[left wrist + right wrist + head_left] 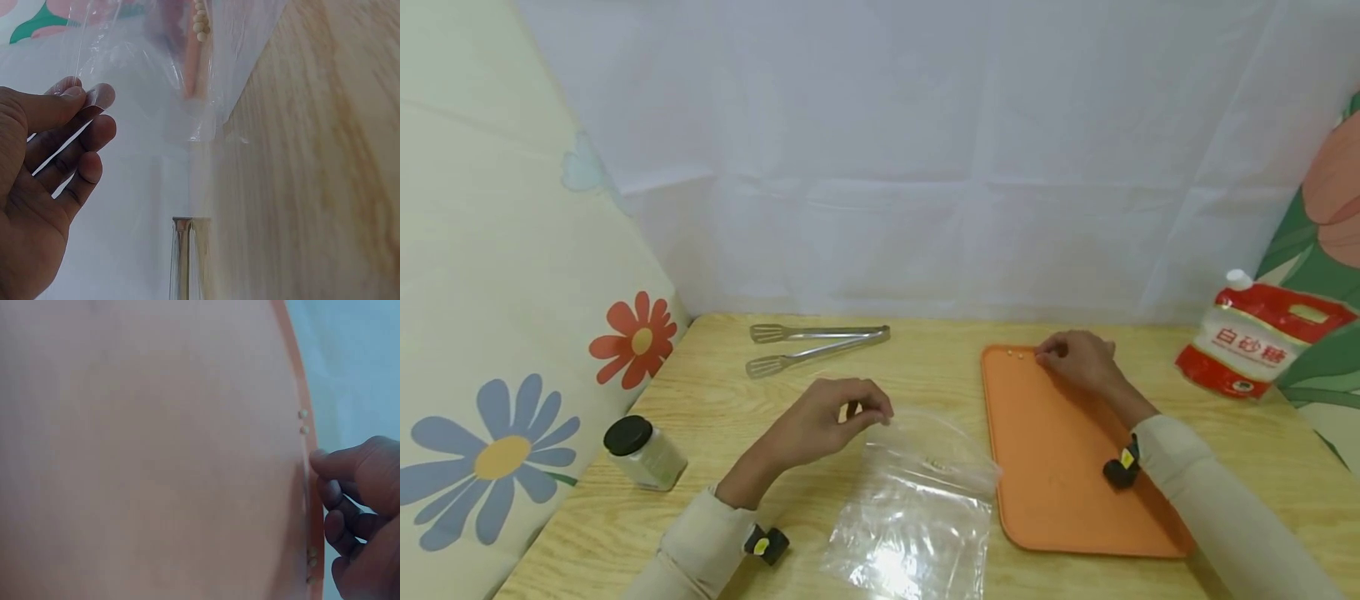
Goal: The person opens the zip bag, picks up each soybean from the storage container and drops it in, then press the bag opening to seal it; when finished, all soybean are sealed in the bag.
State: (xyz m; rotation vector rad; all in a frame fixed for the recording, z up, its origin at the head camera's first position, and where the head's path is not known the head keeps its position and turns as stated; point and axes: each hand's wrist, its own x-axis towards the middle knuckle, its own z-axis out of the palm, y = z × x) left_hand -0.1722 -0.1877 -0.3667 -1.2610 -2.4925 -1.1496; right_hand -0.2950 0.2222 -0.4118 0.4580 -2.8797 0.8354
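Several balls point(200, 27) lie in a bag point(917, 525) pinched by left grip point(823, 423); right grip point(1081, 360), at the tray point(1052, 492), is unclear.

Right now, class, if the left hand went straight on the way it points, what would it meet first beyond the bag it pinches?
Past the clear bag, the left hand would probably meet the orange tray, though its height above the table is unclear.

Left arm point(696, 546) angled forward and inward, wrist bent; left hand point(827, 421) had thumb and forefinger pinched, remaining fingers loosely bent. Right arm point(1232, 500) also angled inward, extended farther forward; right hand point(1081, 360) had fingers curled, thumb tip near forefinger.
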